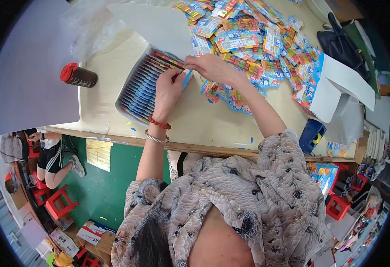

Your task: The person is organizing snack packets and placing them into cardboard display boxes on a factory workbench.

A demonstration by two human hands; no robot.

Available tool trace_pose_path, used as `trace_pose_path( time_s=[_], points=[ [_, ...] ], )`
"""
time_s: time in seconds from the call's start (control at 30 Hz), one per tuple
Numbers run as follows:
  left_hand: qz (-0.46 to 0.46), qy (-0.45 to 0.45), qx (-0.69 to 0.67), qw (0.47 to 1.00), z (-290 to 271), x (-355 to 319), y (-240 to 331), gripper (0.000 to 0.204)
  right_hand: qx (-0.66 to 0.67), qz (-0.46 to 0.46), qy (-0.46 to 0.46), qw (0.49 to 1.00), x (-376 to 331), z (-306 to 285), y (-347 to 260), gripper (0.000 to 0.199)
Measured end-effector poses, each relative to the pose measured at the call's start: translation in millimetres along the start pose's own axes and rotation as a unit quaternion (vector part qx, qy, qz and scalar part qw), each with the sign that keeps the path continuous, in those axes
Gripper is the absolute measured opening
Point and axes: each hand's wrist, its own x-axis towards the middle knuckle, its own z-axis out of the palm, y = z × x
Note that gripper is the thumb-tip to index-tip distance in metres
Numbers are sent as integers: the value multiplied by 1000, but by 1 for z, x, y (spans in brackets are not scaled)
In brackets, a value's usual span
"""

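An open white carton (123, 103) stands tilted on the table, its lid flap (155, 22) raised at the far side. Blue-edged flat packets (141, 84) stand on edge inside it in a tight row. My left hand (169, 89), a red band and a twisted bangle at its wrist, reaches over the carton's right side with thumb and fingers pinched together. Just beyond it, my right hand (209, 67) is closed in a pinch at the carton's far right corner. What either set of fingertips grips is hidden.
Loose colourful packets (248, 44) lie heaped right of the carton. A dark bottle with a red lid (78, 75) lies at left, near clear plastic film (92, 26). At right are an open printed box (322, 89), a blue tape dispenser (311, 135) and a black bag (339, 46).
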Motion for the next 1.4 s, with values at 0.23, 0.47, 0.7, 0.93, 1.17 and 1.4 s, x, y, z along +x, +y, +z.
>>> trace_pose_path(
  time_s=[0.23, 0.47, 0.7, 0.93, 1.17, 1.4],
  points=[
    [-19, 0, 61, 998, 3, -1, 5, 18, -96, -3, -10, 995, 4, 2, -5, 23],
    [204, 122, 359, 903, 13, -35, 14, 33, -113, 5, -1, 994, 2, -2, -7, 26],
    [204, 140, 465, 850, 25, -39, -1, 38, -180, -130, 173, 960, -25, 21, 2, 26],
    [178, 111, 467, 859, 20, -47, -2, 40, -210, -177, 157, 949, -24, 20, 29, 46],
    [171, 116, 502, 840, -6, -85, -9, 43, -248, -225, 207, 919, -13, 22, 40, 33],
    [160, 126, 436, 877, -12, -110, -27, 49, -230, -246, 221, 915, -8, 25, 55, 35]
  ],
)
